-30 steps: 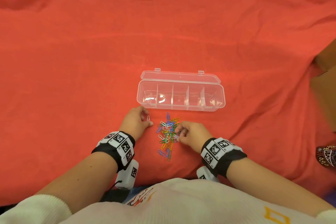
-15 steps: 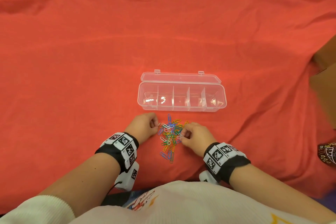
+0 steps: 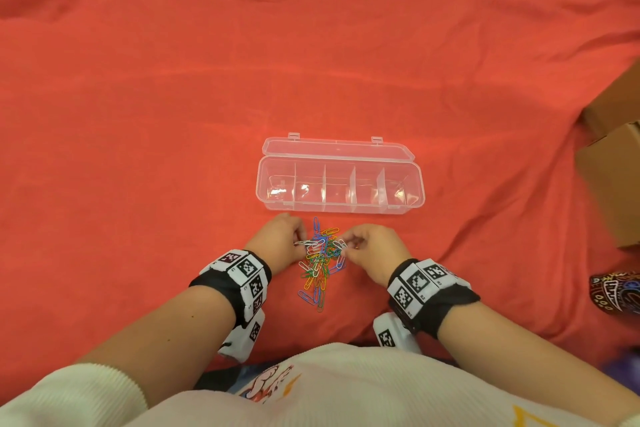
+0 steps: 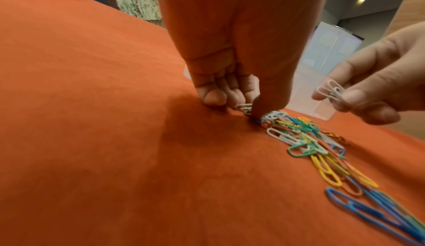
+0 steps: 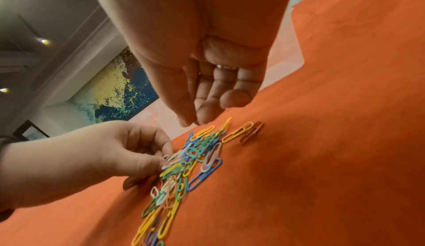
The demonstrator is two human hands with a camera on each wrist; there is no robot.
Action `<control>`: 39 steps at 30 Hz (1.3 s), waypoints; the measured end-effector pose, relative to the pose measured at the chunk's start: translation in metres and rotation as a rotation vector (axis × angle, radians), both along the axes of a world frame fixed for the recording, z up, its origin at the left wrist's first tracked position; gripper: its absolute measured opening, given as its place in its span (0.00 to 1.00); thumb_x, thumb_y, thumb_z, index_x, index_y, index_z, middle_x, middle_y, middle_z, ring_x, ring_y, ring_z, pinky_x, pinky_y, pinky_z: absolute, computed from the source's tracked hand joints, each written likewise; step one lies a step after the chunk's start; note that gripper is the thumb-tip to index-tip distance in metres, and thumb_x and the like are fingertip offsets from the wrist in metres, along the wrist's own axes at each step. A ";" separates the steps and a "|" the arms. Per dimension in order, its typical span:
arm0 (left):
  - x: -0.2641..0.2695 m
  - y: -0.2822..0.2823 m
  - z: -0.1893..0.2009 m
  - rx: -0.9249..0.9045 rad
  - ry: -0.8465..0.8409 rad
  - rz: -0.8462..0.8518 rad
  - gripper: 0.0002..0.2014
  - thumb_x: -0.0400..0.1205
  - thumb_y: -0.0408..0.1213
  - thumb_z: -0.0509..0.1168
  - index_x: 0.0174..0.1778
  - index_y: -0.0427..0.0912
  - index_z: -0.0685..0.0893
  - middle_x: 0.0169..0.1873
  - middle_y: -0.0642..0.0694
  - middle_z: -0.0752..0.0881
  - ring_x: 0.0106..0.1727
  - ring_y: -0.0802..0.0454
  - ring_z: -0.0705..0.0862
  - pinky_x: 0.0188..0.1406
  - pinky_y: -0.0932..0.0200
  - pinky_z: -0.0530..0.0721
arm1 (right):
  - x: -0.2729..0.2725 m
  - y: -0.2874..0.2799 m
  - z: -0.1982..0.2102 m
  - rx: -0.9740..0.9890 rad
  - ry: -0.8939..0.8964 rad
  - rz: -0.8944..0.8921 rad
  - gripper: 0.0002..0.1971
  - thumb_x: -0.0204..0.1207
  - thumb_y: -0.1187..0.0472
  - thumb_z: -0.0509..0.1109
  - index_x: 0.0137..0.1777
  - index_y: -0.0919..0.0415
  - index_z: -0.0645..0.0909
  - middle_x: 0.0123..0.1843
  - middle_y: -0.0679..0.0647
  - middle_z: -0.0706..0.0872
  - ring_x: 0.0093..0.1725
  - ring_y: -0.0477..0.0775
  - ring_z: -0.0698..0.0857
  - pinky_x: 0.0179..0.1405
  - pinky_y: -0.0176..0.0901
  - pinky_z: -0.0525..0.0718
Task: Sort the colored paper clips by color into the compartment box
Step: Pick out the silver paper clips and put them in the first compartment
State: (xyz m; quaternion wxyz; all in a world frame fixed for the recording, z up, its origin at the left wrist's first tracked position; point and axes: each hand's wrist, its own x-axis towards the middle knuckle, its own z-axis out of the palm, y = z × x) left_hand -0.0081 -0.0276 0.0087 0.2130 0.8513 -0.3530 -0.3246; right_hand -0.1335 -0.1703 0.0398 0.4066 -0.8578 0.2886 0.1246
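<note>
- Red cloth (image 3: 173,114) covers the whole work surface, with folds toward the edges.
- Left hand (image 3: 280,239) sits at the left edge of the paper clip pile (image 3: 320,262); its fingers are curled and, with the thumb, pinch white clips (image 4: 243,106) low against the cloth, as the left wrist view shows.
- The pile is a loose heap of blue, yellow, green, white and orange clips lying on the cloth between the two hands, just in front of the compartment box (image 3: 341,210).
- The compartment box is clear plastic, lid folded open behind it, with five compartments in a row; no clips are visible in any of them.
- Right hand (image 3: 375,248) is at the right edge of the pile, raised off the cloth; thumb and forefinger pinch two white paper clips (image 4: 330,91), the other fingers curled beneath.
- Cardboard boxes (image 3: 613,163) stand at the far right edge, well apart from the clips.
</note>
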 end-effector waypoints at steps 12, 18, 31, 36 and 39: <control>0.015 0.010 0.044 -0.152 0.016 0.110 0.07 0.70 0.30 0.69 0.32 0.48 0.82 0.24 0.57 0.80 0.24 0.64 0.78 0.24 0.76 0.73 | 0.047 0.009 0.025 0.137 -0.099 -0.051 0.05 0.71 0.62 0.75 0.45 0.55 0.83 0.28 0.42 0.80 0.16 0.33 0.77 0.17 0.18 0.71; 0.044 0.008 0.068 -0.269 -0.009 0.366 0.07 0.71 0.26 0.67 0.36 0.43 0.82 0.24 0.47 0.84 0.20 0.55 0.82 0.20 0.74 0.75 | 0.083 0.017 0.037 0.189 -0.141 -0.127 0.12 0.70 0.64 0.76 0.33 0.50 0.77 0.27 0.46 0.80 0.13 0.37 0.77 0.21 0.31 0.76; 0.058 0.004 0.055 -0.177 0.023 0.502 0.03 0.74 0.32 0.70 0.41 0.38 0.86 0.30 0.45 0.84 0.31 0.47 0.82 0.30 0.58 0.79 | 0.115 0.024 0.038 0.224 -0.007 -0.196 0.09 0.77 0.61 0.70 0.54 0.64 0.83 0.38 0.61 0.91 0.17 0.45 0.79 0.20 0.36 0.75; 0.058 0.005 0.057 -0.204 -0.033 0.511 0.04 0.74 0.31 0.69 0.42 0.39 0.86 0.34 0.45 0.84 0.34 0.49 0.81 0.29 0.62 0.74 | 0.116 0.025 0.040 0.286 0.026 -0.199 0.10 0.80 0.62 0.64 0.58 0.60 0.81 0.16 0.52 0.83 0.15 0.49 0.80 0.18 0.36 0.78; 0.055 0.007 0.059 -0.239 -0.066 0.495 0.04 0.74 0.31 0.69 0.42 0.41 0.86 0.36 0.47 0.84 0.36 0.52 0.80 0.28 0.67 0.71 | 0.113 0.023 0.039 0.265 -0.013 -0.187 0.09 0.79 0.65 0.65 0.55 0.61 0.84 0.41 0.68 0.90 0.27 0.60 0.83 0.20 0.40 0.79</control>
